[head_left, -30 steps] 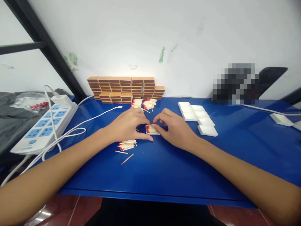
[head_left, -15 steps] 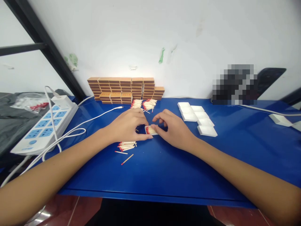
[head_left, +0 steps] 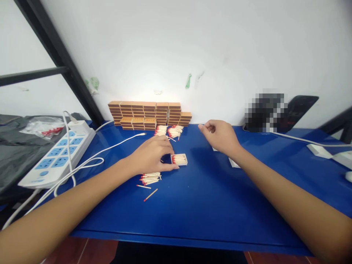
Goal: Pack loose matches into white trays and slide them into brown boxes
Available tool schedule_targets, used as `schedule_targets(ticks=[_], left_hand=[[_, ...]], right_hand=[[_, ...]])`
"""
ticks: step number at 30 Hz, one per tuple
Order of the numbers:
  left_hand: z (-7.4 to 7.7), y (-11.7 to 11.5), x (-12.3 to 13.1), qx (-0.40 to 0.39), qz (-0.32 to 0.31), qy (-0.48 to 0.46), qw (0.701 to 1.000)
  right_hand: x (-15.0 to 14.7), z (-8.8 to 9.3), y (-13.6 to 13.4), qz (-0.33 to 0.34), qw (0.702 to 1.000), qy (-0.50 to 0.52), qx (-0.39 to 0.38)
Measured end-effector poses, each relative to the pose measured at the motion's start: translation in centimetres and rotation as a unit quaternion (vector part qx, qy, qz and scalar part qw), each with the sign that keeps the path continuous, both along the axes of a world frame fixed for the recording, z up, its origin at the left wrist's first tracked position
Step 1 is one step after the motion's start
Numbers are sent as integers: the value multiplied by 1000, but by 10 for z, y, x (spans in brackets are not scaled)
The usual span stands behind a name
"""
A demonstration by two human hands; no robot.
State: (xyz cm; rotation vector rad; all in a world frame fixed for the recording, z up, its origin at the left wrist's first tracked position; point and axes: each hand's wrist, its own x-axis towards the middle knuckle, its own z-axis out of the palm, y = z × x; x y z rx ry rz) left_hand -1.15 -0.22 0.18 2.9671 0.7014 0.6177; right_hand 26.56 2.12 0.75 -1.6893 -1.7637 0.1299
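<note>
While the left hand (head_left: 152, 154) pinches the surely flimsy match tray (head_left: 180, 159) by its end, the right hand (head_left: 221, 136) hovers loosely curled, empty.

At a blue table (head_left: 206, 198) | left hand (head_left: 150, 154) grips the left end of an open match tray (head_left: 179, 159) packed with red-tipped matches | loose matches (head_left: 150, 178) lie just beside it | right hand (head_left: 220, 136) hangs raised, fingers curled, over white trays (head_left: 233, 164) | stacked matchboxes (head_left: 150, 113) line the wall | power strip (head_left: 59, 154) sits far left
</note>
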Motion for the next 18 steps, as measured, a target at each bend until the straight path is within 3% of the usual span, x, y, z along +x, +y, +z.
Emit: schedule_targets(ticks=[5,11,15,18], left_hand=[[2,0,-1,14,6,-17,1000],[2,1,-5,48,48,-30,997],[2,4,-7,65,84,-31,994],[2,6,-8,73,116,-40,990]], right_hand=[[-13,10,45,-30,994,94,-41],[-28,4,91,-56,986,139,-80],[-31,5,91,-42,978,192,-74],[-24,13,71,-31,971,234,-46]])
